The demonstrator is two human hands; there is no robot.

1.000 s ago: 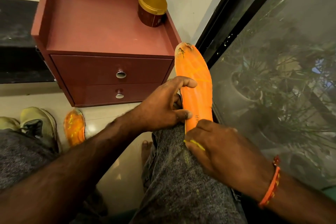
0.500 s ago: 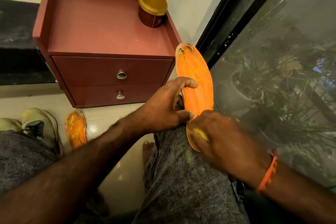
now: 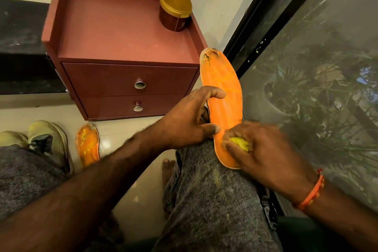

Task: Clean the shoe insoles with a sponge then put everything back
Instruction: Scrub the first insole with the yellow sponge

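An orange insole (image 3: 223,86) with a frayed toe rests lengthwise on my right knee. My left hand (image 3: 190,120) pinches its left edge near the middle, thumb across the top. My right hand (image 3: 259,149) presses a small yellow sponge (image 3: 240,143) onto the heel end; the fingers cover most of the sponge. A second orange insole (image 3: 88,143) lies on the floor to the left, beside a pair of pale yellow shoes (image 3: 49,139).
A dark red two-drawer cabinet (image 3: 126,80) stands ahead on the tiled floor, with a gold-lidded jar (image 3: 174,8) on its top. A black-framed window (image 3: 306,67) runs along the right. My bare foot (image 3: 167,170) shows between my knees.
My right hand has slid with the sponge up along the insole's heel, away from me, uncovering the heel tip. The left hand keeps its hold.
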